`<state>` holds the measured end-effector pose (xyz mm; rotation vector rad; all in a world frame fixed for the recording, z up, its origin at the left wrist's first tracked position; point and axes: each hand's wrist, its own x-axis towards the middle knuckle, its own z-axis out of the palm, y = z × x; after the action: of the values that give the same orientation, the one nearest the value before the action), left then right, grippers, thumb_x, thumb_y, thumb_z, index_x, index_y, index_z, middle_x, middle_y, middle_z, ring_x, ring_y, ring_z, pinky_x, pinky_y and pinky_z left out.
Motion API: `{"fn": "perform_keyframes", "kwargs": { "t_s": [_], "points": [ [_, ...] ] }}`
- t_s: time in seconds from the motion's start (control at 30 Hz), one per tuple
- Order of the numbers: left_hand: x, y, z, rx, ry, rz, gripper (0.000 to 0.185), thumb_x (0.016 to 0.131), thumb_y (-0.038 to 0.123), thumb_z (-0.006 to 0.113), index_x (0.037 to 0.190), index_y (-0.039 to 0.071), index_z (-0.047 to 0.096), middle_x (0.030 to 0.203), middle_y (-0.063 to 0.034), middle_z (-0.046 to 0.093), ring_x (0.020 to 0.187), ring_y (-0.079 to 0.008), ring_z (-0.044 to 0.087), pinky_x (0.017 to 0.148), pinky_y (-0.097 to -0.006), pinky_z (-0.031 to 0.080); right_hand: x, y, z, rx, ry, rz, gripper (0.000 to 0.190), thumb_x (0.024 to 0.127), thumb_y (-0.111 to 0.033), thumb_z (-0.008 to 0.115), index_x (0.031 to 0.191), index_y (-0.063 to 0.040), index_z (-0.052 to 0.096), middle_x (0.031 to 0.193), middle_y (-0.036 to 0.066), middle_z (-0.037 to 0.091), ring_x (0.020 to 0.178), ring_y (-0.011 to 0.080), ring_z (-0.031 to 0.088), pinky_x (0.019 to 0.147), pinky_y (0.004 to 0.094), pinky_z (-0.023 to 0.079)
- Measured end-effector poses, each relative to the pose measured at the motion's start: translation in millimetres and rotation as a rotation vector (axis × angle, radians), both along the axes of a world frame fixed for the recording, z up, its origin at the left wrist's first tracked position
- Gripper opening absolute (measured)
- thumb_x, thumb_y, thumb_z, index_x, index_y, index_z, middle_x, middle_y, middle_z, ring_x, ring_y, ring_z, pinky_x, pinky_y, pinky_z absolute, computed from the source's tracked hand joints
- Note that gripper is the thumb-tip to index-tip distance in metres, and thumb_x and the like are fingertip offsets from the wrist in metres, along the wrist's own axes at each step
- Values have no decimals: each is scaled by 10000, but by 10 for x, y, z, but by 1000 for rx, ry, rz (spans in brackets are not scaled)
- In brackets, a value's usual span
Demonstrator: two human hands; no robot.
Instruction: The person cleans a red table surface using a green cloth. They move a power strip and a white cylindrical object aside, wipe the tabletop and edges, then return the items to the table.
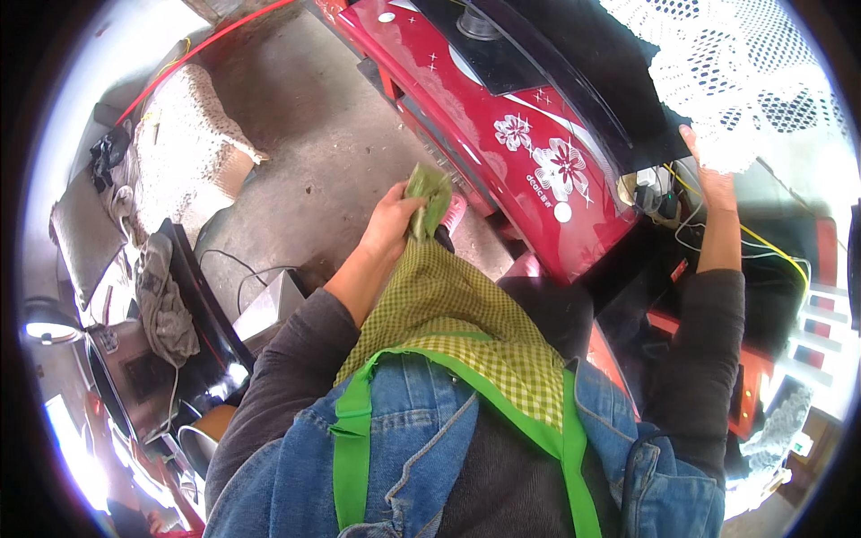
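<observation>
A crumpled green cloth point(429, 198) is gripped in my left hand point(393, 215), above the lower part of a green checked apron point(464, 282) that I wear. Far to the right, my right hand point(706, 161) reaches up to the edge of a white lace cloth point(730, 81); its fingers are partly hidden by the lace, so its hold cannot be told. Between my hands stands a glossy red appliance point(498, 128) with white flower patterns and a dark glass panel. Black material point(585, 60) lies between this appliance and the lace.
Left, a spotted cream cloth point(181, 148) covers something near a grey cushion point(87, 228). A grey rag point(161, 296) hangs over a dark panel. Cables and a white plug point(652, 178) are below my right hand. A red hose point(202, 50) crosses the upper left. A pink shoe point(455, 210) shows near the cloth.
</observation>
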<state>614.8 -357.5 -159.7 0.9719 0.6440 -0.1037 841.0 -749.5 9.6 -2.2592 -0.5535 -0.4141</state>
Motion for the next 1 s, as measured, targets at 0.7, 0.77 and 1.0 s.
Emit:
{"fn": "perform_keyframes", "kwargs": {
  "t_s": [0.7, 0.77, 1.0],
  "points": [
    [3452, 48, -1257, 1805, -617, -155, 406, 760, 66, 619, 1163, 111, 647, 1338, -87, 543, 1293, -286, 442, 1098, -397, 317, -411, 979, -2324, -485, 223, 204, 607, 869, -197, 643, 1389, -39, 372, 1497, 168, 308, 1404, 356, 262, 1154, 472, 209],
    [3235, 47, -1182, 1749, -717, -276, 496, 687, -2, 621, 1173, 93, 641, 1328, -100, 549, 1274, -306, 464, 1096, -409, 328, -258, 1017, -2443, -621, 210, 179, 625, 889, -200, 612, 1428, -62, 328, 1526, 159, 264, 1427, 341, 224, 1174, 477, 159],
    [2176, 369, -952, 1531, -815, -372, 403, 676, -53, 586, 1046, 70, 686, 1170, -108, 645, 1169, -293, 562, 1026, -398, 416, -242, 998, -2417, -595, 144, 238, 600, 891, -224, 603, 1412, -68, 348, 1512, 181, 281, 1396, 377, 269, 1161, 513, 164]
  ]
}}
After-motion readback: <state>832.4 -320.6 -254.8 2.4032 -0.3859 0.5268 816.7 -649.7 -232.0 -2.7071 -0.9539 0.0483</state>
